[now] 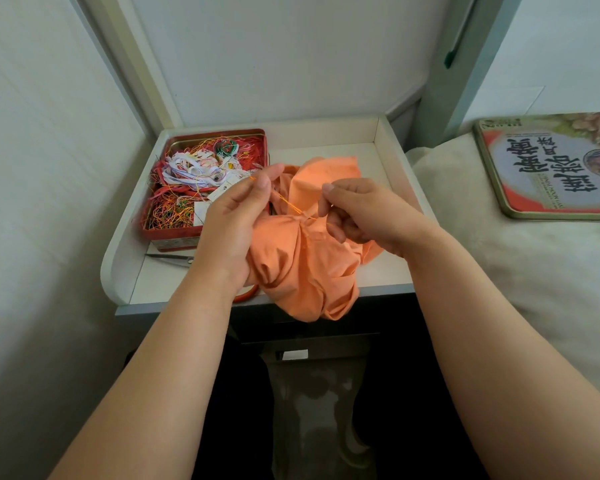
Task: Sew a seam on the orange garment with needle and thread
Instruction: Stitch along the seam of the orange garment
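Your left hand [238, 216] gripped the bunched orange garment [302, 258] over the counter [371, 150], fingers pinching the thread [284, 201] taut. It slanted down toward your right hand [357, 216], which pinched the seam; needle not visible.

A red tin [174, 233] of tangled threads sits beside scissors [168, 259] on the white tray [392, 161].

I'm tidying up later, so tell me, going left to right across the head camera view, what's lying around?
Red tin of tangled threads → left hand pulling orange thread → orange garment → right hand → printed tin lid on the bedding.
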Demonstrator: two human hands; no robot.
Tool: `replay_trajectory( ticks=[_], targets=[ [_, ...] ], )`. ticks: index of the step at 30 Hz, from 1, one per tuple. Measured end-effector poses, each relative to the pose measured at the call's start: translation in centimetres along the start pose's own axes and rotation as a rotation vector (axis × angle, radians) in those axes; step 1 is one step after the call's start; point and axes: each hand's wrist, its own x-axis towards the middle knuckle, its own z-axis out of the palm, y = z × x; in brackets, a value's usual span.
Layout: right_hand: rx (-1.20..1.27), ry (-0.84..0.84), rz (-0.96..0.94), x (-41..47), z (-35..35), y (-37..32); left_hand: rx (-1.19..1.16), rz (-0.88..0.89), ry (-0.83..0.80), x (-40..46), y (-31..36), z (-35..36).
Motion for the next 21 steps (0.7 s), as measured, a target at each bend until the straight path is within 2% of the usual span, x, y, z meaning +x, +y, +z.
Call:
replay_trajectory(
  ticks=[3,5,8,12,21],
  targets=[
    [0.029,0.044,-0.079,0.0,0.3,0.0,-0.17,-0.095,0.005,0.1,0.2,0.1],
    [0.212,0.075,-0.178,-0.1,0.1,-0.2,-0.191,-0.132,0.029,0.2,0.3,0.0],
    [0.538,0.083,-0.27,-0.1,-0.2,-0.3,-0.132,-0.173,0.065,0.4,0.2,-0.1],
    [0.792,0.082,-0.294,-0.3,-0.6,-0.3,-0.014,-0.199,0.116,0.5,0.1,-0.3],
    [0.976,0.131,-0.284,-0.1,-1.2,-0.3,0.076,-0.232,-0.014,0.1,0.2,-0.1]
  ],
)
